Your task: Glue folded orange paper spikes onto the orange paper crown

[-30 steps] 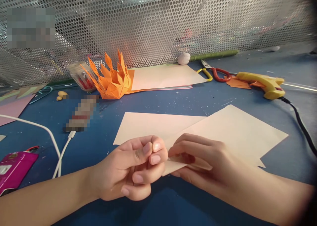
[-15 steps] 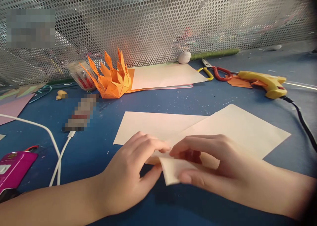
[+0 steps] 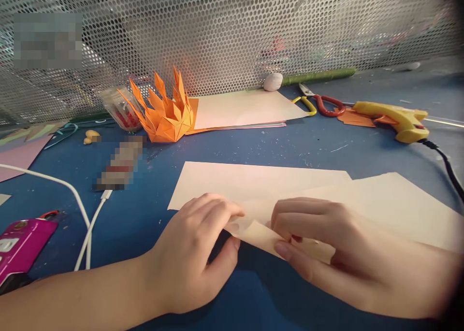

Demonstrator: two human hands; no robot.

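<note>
paper [image 3: 387,200] slid rightward; right hand [image 3: 348,253] pinches it, left hand [image 3: 195,246] touches it, grip unclear

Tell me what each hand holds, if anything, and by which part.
The right hand pinches a cream paper by its curled near edge. The left hand is at that edge's left end; whether it grips cannot be told.

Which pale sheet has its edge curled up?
The nearest sheet, curled between left hand and right hand; the sheets behind look flat.
</note>
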